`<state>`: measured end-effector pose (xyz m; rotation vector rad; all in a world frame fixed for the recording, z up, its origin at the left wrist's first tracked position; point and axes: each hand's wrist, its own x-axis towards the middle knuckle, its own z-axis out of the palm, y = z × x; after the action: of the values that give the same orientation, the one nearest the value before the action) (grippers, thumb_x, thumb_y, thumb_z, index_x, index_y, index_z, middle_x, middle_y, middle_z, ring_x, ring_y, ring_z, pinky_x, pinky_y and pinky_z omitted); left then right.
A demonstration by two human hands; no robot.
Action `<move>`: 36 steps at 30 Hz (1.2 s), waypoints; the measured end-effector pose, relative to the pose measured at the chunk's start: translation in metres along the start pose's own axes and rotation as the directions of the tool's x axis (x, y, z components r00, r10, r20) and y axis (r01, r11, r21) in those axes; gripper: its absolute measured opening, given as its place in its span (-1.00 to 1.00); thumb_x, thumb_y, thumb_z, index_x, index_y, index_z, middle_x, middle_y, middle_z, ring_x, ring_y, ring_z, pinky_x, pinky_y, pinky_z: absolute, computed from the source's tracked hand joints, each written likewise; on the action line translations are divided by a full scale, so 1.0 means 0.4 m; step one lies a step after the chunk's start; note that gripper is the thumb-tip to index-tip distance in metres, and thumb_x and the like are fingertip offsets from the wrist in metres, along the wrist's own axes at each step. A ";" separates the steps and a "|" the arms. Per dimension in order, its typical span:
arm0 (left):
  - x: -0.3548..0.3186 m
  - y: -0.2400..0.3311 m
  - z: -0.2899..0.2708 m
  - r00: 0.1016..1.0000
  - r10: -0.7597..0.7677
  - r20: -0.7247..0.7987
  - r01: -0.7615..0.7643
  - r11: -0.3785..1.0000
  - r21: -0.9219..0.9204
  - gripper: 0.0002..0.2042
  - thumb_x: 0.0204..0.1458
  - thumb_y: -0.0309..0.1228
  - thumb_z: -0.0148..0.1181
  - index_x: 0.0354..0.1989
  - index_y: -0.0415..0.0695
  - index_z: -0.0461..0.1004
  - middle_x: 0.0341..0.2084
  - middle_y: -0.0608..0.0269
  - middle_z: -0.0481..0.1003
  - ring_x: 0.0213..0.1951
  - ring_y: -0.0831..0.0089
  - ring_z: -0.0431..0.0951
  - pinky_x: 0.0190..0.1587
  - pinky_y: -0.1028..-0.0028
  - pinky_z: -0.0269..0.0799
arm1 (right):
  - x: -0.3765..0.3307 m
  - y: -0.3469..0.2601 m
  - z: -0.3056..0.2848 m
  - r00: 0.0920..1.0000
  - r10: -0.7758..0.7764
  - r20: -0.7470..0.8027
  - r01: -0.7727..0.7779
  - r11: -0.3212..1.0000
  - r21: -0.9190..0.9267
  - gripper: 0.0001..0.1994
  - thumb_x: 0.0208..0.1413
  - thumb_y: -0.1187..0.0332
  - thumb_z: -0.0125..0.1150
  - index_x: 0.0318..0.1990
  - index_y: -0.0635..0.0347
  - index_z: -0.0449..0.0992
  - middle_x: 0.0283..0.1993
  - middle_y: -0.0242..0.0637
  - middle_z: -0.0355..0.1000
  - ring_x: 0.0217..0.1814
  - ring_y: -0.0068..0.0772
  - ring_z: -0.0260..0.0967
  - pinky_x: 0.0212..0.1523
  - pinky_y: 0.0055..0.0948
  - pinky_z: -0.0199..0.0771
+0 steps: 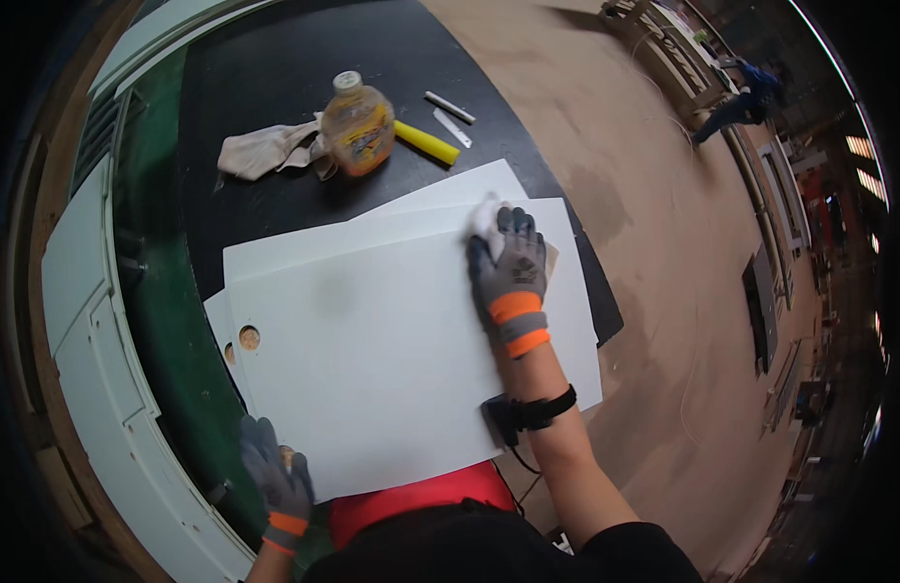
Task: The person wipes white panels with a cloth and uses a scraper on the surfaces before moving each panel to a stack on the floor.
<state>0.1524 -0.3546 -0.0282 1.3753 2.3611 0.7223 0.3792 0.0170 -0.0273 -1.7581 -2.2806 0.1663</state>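
A stack of white panels [372, 330] lies on a black worktop [275, 78]. My right hand [510, 264], in a grey glove with an orange cuff, presses a white cloth [486, 222] onto the top panel near its far right corner. My left hand [275, 478], gloved the same way, grips the near left corner of the top panel. That panel has a round hole [249, 338] near its left edge.
Behind the panels stand a yellow plastic bottle [358, 124], a crumpled beige rag [270, 148], a yellow-handled knife [426, 142] and two small blades [450, 107]. White frames [90, 321] lie at left. Brown floor lies to the right; another person [746, 97] works far off.
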 end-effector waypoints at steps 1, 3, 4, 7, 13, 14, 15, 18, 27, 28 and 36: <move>0.004 0.007 0.016 1.000 -0.005 -0.001 0.005 1.000 -0.012 -0.36 0.15 -0.23 0.02 0.32 -0.39 0.08 0.35 -0.30 0.00 0.39 -0.16 -0.07 0.40 0.04 -0.25 | 0.001 0.042 0.040 0.998 0.020 -0.053 -0.023 0.998 -0.058 -0.36 0.25 0.00 -0.08 0.34 0.28 0.16 0.42 0.03 0.07 0.50 0.04 -0.09 0.48 -0.07 -0.25; 0.008 0.031 0.041 0.998 -0.058 -0.034 0.060 0.996 0.059 -0.37 0.19 -0.21 -0.01 0.32 -0.43 0.07 0.35 -0.30 -0.02 0.41 -0.13 -0.10 0.41 0.11 -0.24 | 0.004 -0.003 0.043 0.999 -0.009 -0.036 0.003 0.986 -0.164 -0.35 0.25 0.00 -0.10 0.35 0.29 0.14 0.42 0.03 0.06 0.51 0.03 -0.10 0.48 -0.08 -0.27; 0.009 0.024 0.059 0.989 -0.047 -0.142 0.021 0.984 -0.178 -0.37 0.24 -0.17 -0.07 0.31 -0.44 0.07 0.35 -0.29 0.00 0.41 -0.13 -0.08 0.41 0.11 -0.22 | 0.003 -0.034 0.040 0.999 -0.015 -0.031 0.006 0.965 -0.263 -0.34 0.26 -0.01 -0.11 0.35 0.30 0.13 0.43 0.03 0.05 0.52 0.02 -0.12 0.49 -0.09 -0.30; 0.015 0.028 0.025 1.000 0.012 -0.014 -0.010 0.987 0.161 -0.40 0.27 -0.15 -0.12 0.33 -0.39 0.08 0.34 -0.25 0.05 0.40 -0.15 -0.05 0.40 0.07 -0.20 | -0.041 -0.204 0.052 0.975 -0.219 -0.033 0.218 0.976 -0.012 -0.36 0.20 -0.04 0.01 0.25 0.33 0.28 0.34 0.03 0.20 0.43 0.03 0.05 0.46 -0.12 -0.12; 0.016 0.024 0.044 0.994 0.020 -0.110 -0.012 0.997 0.074 -0.45 0.29 -0.12 -0.16 0.32 -0.27 0.17 0.32 -0.22 0.11 0.38 -0.16 0.00 0.36 0.01 -0.14 | -0.138 -0.606 0.138 0.735 -0.659 0.157 0.600 0.741 0.302 -0.31 0.22 -0.06 -0.11 0.32 0.33 0.18 0.44 0.03 0.04 0.55 -0.03 -0.20 0.51 -0.16 -0.32; 0.018 0.024 0.042 0.994 0.014 -0.109 -0.006 0.997 0.076 -0.45 0.29 -0.12 -0.16 0.32 -0.27 0.17 0.32 -0.22 0.11 0.38 -0.16 0.00 0.36 0.01 -0.14 | -0.140 -0.656 0.142 0.688 -0.704 0.175 0.632 0.700 0.333 -0.32 0.22 -0.04 -0.11 0.32 0.35 0.18 0.44 0.00 0.05 0.56 -0.06 -0.22 0.52 -0.17 -0.36; 0.023 0.032 0.045 0.992 0.019 -0.122 -0.010 0.997 0.078 -0.45 0.29 -0.12 -0.16 0.31 -0.27 0.19 0.31 -0.22 0.13 0.37 -0.17 0.03 0.36 0.00 -0.12 | -0.136 -0.694 0.172 0.629 -0.745 0.223 0.648 0.660 0.380 -0.32 0.18 -0.02 -0.12 0.31 0.33 0.21 0.44 0.02 0.04 0.56 0.04 -0.26 0.52 -0.10 -0.46; 0.012 0.031 0.034 0.989 0.022 -0.148 -0.010 0.996 0.083 -0.47 0.29 -0.13 -0.14 0.29 -0.28 0.21 0.29 -0.22 0.15 0.34 -0.18 0.08 0.35 0.01 -0.09 | -0.164 -0.720 0.178 0.566 -0.792 0.229 0.672 0.604 0.428 -0.36 0.16 0.02 -0.06 0.29 0.31 0.25 0.41 0.03 0.10 0.55 0.00 -0.21 0.52 -0.13 -0.42; -0.212 -0.031 0.017 0.929 -0.268 -0.255 0.198 0.943 -0.269 -0.62 0.29 -0.36 -0.11 0.17 -0.35 0.33 0.18 -0.14 0.31 0.19 -0.01 0.33 0.21 0.16 0.23 | -0.029 -0.204 0.057 0.948 -0.315 -0.037 0.316 0.931 0.184 -0.49 0.22 0.13 -0.03 0.24 0.25 0.33 0.31 0.04 0.24 0.40 0.06 0.08 0.41 -0.07 -0.06; -0.245 -0.021 0.003 0.923 -0.321 -0.210 0.240 0.910 -0.337 -0.66 0.29 -0.38 -0.10 0.10 -0.37 0.38 0.06 -0.09 0.41 0.10 0.13 0.41 0.12 0.29 0.35 | -0.029 -0.195 0.062 0.928 -0.370 -0.037 0.371 0.929 0.014 -0.45 0.23 0.10 -0.05 0.29 0.24 0.28 0.34 0.02 0.21 0.43 0.04 0.04 0.43 -0.08 -0.11; -0.253 -0.031 -0.009 0.702 -0.403 0.587 0.387 -0.477 -0.789 -0.53 0.31 -0.11 -0.18 0.12 -0.32 0.24 -0.08 0.03 0.43 -0.01 0.21 0.47 0.16 0.17 0.38 | -0.291 -0.564 0.099 0.510 -0.860 0.008 0.718 0.431 0.546 -0.49 0.09 0.20 0.13 0.17 0.26 0.37 0.21 0.03 0.35 0.31 -0.04 0.23 0.36 -0.21 0.10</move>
<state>0.1914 -0.4489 -0.0306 -0.4619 0.9846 1.6729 0.1853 -0.1519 -0.0255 -0.2646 -2.6838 0.7574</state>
